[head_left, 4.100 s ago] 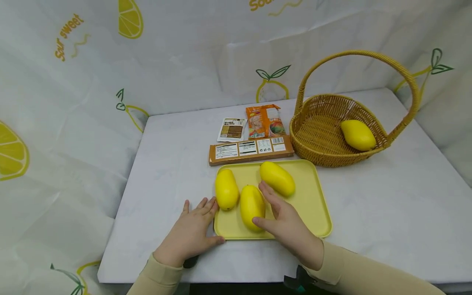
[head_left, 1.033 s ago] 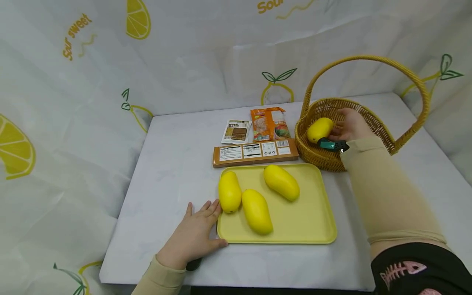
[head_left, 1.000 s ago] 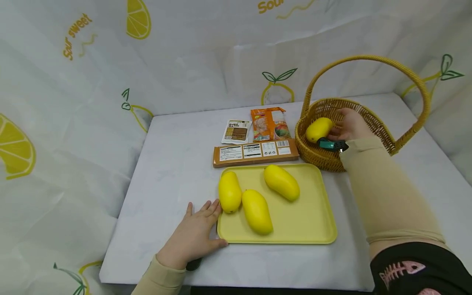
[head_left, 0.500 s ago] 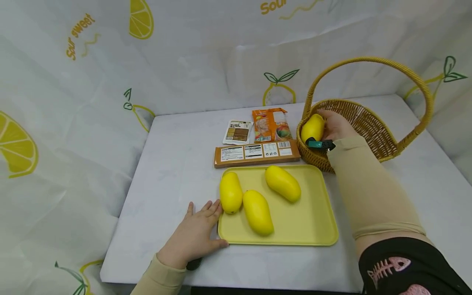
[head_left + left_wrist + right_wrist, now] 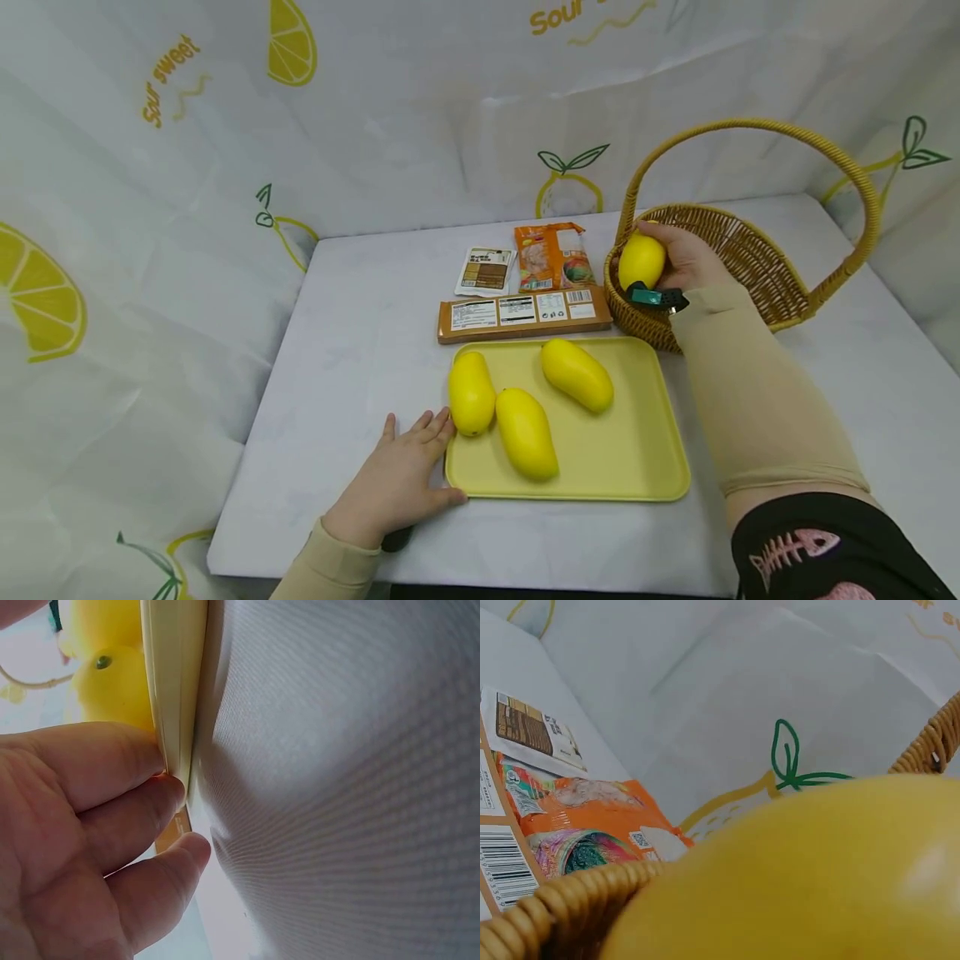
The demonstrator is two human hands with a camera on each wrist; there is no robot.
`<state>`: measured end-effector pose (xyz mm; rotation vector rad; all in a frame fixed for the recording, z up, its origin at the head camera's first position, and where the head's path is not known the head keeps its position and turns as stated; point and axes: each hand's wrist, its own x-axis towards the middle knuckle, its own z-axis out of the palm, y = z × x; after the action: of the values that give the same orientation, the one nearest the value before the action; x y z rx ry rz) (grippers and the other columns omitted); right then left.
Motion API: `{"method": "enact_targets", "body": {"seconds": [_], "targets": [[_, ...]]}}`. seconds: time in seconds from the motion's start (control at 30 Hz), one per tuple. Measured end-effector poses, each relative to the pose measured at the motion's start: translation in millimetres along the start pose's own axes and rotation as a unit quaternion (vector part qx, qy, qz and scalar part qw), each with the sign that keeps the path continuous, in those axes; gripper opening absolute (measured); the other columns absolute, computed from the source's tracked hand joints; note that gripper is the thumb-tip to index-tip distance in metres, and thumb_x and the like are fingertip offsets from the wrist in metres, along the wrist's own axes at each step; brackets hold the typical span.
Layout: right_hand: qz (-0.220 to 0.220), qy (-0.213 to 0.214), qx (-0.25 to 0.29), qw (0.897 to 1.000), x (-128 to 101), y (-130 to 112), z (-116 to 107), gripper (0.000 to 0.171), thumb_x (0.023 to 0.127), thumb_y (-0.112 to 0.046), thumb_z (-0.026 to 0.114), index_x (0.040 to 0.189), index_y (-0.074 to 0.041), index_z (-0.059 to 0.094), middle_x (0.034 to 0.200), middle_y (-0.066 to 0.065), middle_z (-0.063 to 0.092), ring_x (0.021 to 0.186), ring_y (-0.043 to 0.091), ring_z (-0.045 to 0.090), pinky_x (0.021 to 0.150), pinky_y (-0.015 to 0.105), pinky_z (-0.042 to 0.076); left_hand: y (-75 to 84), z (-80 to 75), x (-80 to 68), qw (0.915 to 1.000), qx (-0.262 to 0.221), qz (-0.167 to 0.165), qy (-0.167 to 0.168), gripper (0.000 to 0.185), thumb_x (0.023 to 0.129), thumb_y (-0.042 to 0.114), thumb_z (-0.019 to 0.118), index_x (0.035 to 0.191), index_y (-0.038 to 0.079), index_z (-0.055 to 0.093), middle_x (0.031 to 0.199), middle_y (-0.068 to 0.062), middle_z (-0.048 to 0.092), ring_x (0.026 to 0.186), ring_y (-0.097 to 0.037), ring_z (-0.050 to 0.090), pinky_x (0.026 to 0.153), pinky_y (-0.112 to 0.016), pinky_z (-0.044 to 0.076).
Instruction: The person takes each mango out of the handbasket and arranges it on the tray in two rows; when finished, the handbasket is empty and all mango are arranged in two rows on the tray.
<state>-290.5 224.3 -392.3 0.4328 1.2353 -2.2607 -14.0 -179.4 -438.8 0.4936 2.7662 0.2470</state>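
In the head view my right hand (image 5: pixel 690 257) grips a yellow mango (image 5: pixel 642 262) at the left side of the wicker basket (image 5: pixel 757 258), its fingers partly hidden behind the fruit. The same mango (image 5: pixel 810 877) fills the lower right of the right wrist view, beside the basket rim (image 5: pixel 570 900). My left hand (image 5: pixel 397 479) lies with fingers spread, touching the left edge of the pale yellow tray (image 5: pixel 622 450). On that tray lie a left mango (image 5: pixel 471 393), a middle mango (image 5: pixel 527 435) and a back mango (image 5: pixel 577 375). The left wrist view shows my left fingers (image 5: pixel 127 832) against the tray's side.
Behind the tray sits a long brown box (image 5: pixel 525 315). Beyond it are a small white-and-brown packet (image 5: pixel 485 271) and an orange packet (image 5: pixel 553 257). The basket's tall handle (image 5: pixel 750 125) arches over my right hand. A printed white cloth (image 5: pixel 420 108) hangs behind the table.
My right hand has left the tray for the basket. It has moved the mango there from the right side to the left and now grips it. My left hand has stayed at the tray edge.
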Motion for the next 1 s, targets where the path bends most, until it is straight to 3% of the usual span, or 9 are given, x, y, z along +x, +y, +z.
{"method": "enact_targets", "body": {"seconds": [0.07, 0.13, 0.23, 0.4, 0.63, 0.87, 1.0], "targets": [[-0.007, -0.036, 0.080, 0.996, -4.6, 0.6, -2.4, 0.025, 0.099, -0.021, 0.067, 0.120, -0.014, 0.056, 0.110, 0.010, 0.058, 0.094, 0.030, 0.066, 0.088, 0.046, 0.056, 0.5, 0.4, 0.1, 1.0000, 0.001, 0.000, 0.000, 0.099, 0.079, 0.067, 0.074, 0.155, 0.011, 0.042, 0.164, -0.002, 0.032, 0.150, -0.028, 0.033, 0.114, -0.075, 0.014], [-0.004, -0.074, 0.151, 0.986, -9.0, 1.4, -3.9, 0.021, 0.098, -0.017, 0.067, 0.117, -0.010, 0.060, 0.110, 0.013, 0.060, 0.097, 0.033, 0.066, 0.093, 0.049, 0.054, 0.7, 0.8, 0.1, 1.0000, 0.003, 0.000, 0.001, 0.099, 0.079, 0.067, 0.073, 0.155, 0.011, 0.042, 0.164, -0.002, 0.032, 0.150, -0.028, 0.033, 0.114, -0.075, 0.014], [-0.006, -0.141, 0.191, 0.971, -15.7, 2.4, -4.6, 0.018, 0.102, -0.017, 0.061, 0.117, -0.007, 0.061, 0.112, 0.017, 0.062, 0.101, 0.036, 0.065, 0.095, 0.051, 0.053, 1.1, 0.5, 0.0, 1.0000, 0.005, -0.001, 0.003, 0.099, 0.079, 0.067, 0.074, 0.155, 0.011, 0.043, 0.164, -0.003, 0.032, 0.150, -0.028, 0.034, 0.114, -0.075, 0.015], [-0.039, -0.232, 0.198, 0.952, -29.7, 5.9, -4.4, 0.027, 0.108, -0.021, 0.044, 0.124, -0.007, 0.060, 0.123, 0.019, 0.063, 0.108, 0.044, 0.064, 0.091, 0.055, 0.053, 2.4, -0.7, -0.9, 1.0000, 0.002, 0.000, 0.004, 0.098, 0.079, 0.066, 0.074, 0.154, 0.011, 0.044, 0.164, -0.003, 0.033, 0.149, -0.028, 0.035, 0.113, -0.076, 0.016], [-0.092, -0.280, 0.195, 0.935, -51.7, 15.4, 4.1, 0.035, 0.107, -0.016, 0.042, 0.139, -0.010, 0.054, 0.133, 0.020, 0.060, 0.114, 0.047, 0.063, 0.092, 0.056, 0.052, 2.7, 0.4, -1.0, 1.0000, 0.003, 0.000, 0.003, 0.099, 0.079, 0.066, 0.075, 0.155, 0.011, 0.043, 0.164, -0.003, 0.032, 0.149, -0.028, 0.035, 0.113, -0.076, 0.016], [-0.098, -0.383, 0.146, 0.907, -74.1, 37.5, 12.8, 0.042, 0.104, -0.013, 0.039, 0.146, -0.011, 0.045, 0.137, 0.019, 0.055, 0.122, 0.042, 0.055, 0.097, 0.051, 0.050, 2.7, 1.3, -0.5, 1.0000, 0.004, -0.003, 0.002, 0.098, 0.079, 0.066, 0.074, 0.155, 0.011, 0.043, 0.164, -0.003, 0.033, 0.149, -0.028, 0.035, 0.113, -0.075, 0.016], [-0.099, -0.395, 0.120, 0.906, -90.3, 55.2, 9.7, 0.047, 0.105, -0.012, 0.037, 0.152, -0.014, 0.039, 0.142, 0.018, 0.050, 0.126, 0.041, 0.055, 0.102, 0.051, 0.049, 3.6, 0.1, 0.1, 0.9999, 0.005, -0.008, -0.003, 0.099, 0.079, 0.066, 0.074, 0.155, 0.012, 0.041, 0.164, -0.002, 0.031, 0.149, -0.028, 0.034, 0.114, -0.075, 0.015]]}}
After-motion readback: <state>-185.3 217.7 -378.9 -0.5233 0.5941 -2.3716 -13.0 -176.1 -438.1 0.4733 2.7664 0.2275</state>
